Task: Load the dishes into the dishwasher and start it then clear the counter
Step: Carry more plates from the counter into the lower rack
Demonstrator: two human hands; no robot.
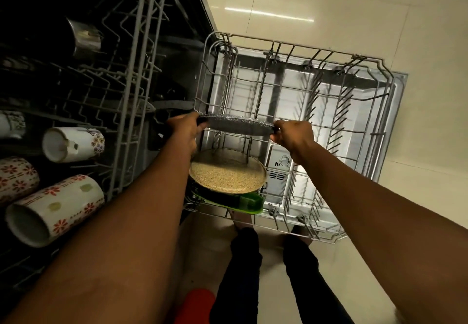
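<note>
I hold a dark grey speckled plate [239,126] edge-on over the pulled-out lower rack [354,111] of the dishwasher. My left hand [186,127] grips its left rim and my right hand [293,135] grips its right rim. Below it, near the rack's front, a tan speckled plate [226,178] leans in the tines. A green item [249,200] lies under that plate. The upper rack [126,90] at the left holds several patterned mugs [54,208] and a steel cup [86,37].
The open dishwasher door [395,121] lies under the lower rack, over a cream tiled floor [329,7]. The right half of the lower rack shows only bare tines. My legs [253,273] stand right at the rack's front edge. A red thing [196,306] lies at the bottom.
</note>
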